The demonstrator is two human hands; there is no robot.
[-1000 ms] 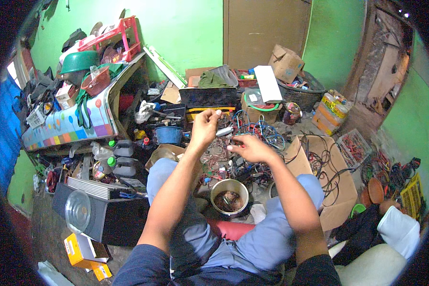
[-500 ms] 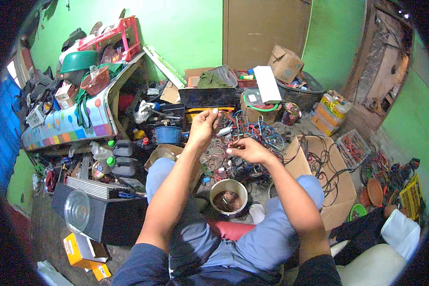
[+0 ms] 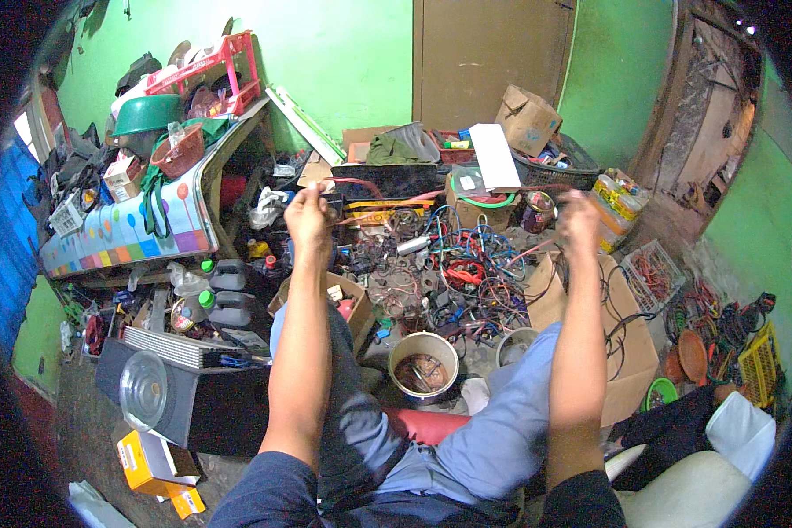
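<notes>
My left hand [image 3: 308, 220] is raised at chest height with its fingers closed on a thin reddish-brown wire [image 3: 354, 182]. Opposite it, my right hand [image 3: 579, 222] is blurred by motion, its fingers closed around the wire's other side. Loose, curved lengths of this wire show beside both hands; its middle is too blurred to follow. Below them, a tangled heap of cables and electrical parts [image 3: 466, 273] covers the floor. Between my legs stands a round metal pot [image 3: 424, 340] with brownish, copper-coloured scraps inside.
An opened cardboard box [image 3: 629, 374] with black cables lies at the right. Behind the heap are a blue bucket and a brown carton [image 3: 526, 119]. At left stand a black speaker box [image 3: 224, 405], grey jugs [image 3: 229, 308] and a cluttered table [image 3: 123, 233]. A smaller pot [image 3: 515, 339] sits by my right knee.
My hands were close together over the heap. They have moved wide apart, left hand leftward and right hand rightward and up, with the wire drawn out between them.
</notes>
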